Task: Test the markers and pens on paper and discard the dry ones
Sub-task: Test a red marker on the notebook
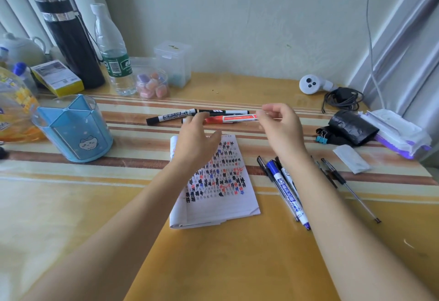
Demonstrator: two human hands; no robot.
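A folded white paper covered in black, red and blue scribbles lies at the table's middle. Beyond it lie a black whiteboard marker, a second black marker and a red marker, side by side. My right hand pinches the red marker's right end with thumb and fingertips. Over the paper's top my left hand hovers open, its fingertips at the red marker's left end. A blue marker and several pens lie right of the paper, partly under my right forearm.
A blue pen holder stands at the left. Bottles, a black flask and clear plastic boxes line the back. At the right lie a white controller, a cable, a black roll and a wipes pack.
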